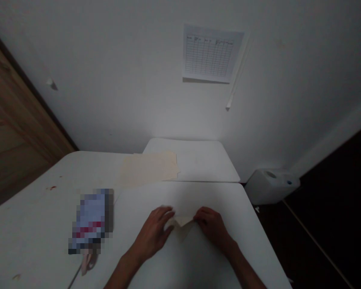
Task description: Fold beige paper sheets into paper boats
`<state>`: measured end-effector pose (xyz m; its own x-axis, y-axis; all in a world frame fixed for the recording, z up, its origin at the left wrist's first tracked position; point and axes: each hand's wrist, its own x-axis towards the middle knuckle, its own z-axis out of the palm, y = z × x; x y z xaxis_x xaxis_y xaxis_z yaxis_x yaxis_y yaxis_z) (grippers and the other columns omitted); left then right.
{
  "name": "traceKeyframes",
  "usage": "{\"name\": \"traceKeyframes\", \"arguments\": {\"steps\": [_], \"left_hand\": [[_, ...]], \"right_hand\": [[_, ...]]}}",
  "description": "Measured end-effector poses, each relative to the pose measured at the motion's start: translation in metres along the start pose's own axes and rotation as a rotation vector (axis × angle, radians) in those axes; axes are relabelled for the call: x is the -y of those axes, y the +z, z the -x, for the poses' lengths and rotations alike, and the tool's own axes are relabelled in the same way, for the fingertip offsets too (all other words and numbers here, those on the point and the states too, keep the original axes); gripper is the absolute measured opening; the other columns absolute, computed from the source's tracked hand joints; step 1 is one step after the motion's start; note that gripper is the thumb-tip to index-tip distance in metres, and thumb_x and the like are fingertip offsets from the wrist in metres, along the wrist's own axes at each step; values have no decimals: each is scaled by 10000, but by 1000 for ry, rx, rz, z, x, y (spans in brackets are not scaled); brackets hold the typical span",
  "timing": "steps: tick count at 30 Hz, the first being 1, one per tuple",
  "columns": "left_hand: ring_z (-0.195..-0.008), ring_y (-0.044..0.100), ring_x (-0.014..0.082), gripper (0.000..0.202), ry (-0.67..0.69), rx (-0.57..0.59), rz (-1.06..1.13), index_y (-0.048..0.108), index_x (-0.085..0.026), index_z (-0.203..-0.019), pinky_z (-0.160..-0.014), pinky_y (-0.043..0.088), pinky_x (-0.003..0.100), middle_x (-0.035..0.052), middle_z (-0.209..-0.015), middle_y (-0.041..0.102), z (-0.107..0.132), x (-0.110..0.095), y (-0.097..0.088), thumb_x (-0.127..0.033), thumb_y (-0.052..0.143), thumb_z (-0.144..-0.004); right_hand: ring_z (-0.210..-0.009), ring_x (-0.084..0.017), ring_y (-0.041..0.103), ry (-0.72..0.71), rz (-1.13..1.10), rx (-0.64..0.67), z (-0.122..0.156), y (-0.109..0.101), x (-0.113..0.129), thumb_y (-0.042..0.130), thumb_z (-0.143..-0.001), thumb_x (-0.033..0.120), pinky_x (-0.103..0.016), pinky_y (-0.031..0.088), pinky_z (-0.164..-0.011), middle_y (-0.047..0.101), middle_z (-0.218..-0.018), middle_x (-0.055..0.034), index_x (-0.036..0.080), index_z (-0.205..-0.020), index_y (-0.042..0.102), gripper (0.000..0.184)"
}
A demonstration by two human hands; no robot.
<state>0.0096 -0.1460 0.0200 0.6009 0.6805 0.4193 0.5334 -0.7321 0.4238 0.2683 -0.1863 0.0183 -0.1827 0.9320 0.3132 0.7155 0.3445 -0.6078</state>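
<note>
The folded piece of pale paper [185, 220] is located at the front of the white table [123, 228], between the two hands. The right hand [213, 224] grips the right corner of the paper between thumb and fingertips. The left hand [153, 233] is positioned at the left end of the paper, with thumb and fingers parted and the fingertips slightly blurred; whether a fingertip contacts the paper cannot be determined. The paper's lower part tapers to a point toward the person. Behind the left hand, a stack of pale sheets [149, 168] lies flat across the seam of the table surfaces, its edges slightly misaligned. To the left of the left hand, a pixelated blue-and-red item [92, 210] lies on the table, with a light strap [86, 261] at its near end. A printed chart [209, 54] is mounted on the wall [123, 80]. A white container [270, 186] stands beyond the table's right edge. A wooden panel [18, 132] borders the left side.
</note>
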Motion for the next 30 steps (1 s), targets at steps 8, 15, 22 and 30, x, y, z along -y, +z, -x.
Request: {"name": "traceKeyframes", "arguments": {"steps": [8, 15, 22, 30], "left_hand": [[-1292, 449, 293, 553, 110, 117, 3, 451, -245, -1344, -1034, 410, 522, 117, -1429, 466, -1, -32, 10, -293, 646, -829], [-1220, 521, 295, 373, 105, 141, 6, 575, -242, -1212, -1003, 435, 532, 103, -1336, 563, 0, -30, 18, -277, 637, -845], [-1205, 521, 288, 318, 101, 161, -10, 599, -232, -1175, -1002, 440, 514, 95, -1310, 578, 1, -32, 17, -295, 632, -865], [-1188, 536, 285, 272, 118, 186, -39, 648, -251, -1113, -977, 468, 491, 77, -1292, 596, -2, -35, 11, -308, 664, -848]], "right_hand": [[-838, -145, 620, -61, 125, -52, 7, 6, -2, 545, -878, 116, -239, 467, -772, 681, -894, -30, 229, -872, 712, 202], [-873, -144, 622, -89, 166, -27, 9, 3, -1, 546, -865, 94, -241, 480, -774, 684, -950, -27, 259, -951, 725, 258], [-895, -149, 613, -76, 87, -10, 11, 2, 0, 522, -872, 85, -258, 476, -805, 676, -980, -29, 260, -969, 725, 285], [-912, -154, 602, -86, 64, -4, 13, 2, -2, 527, -851, 65, -267, 470, -816, 664, -997, -35, 254, -979, 721, 300]]}}
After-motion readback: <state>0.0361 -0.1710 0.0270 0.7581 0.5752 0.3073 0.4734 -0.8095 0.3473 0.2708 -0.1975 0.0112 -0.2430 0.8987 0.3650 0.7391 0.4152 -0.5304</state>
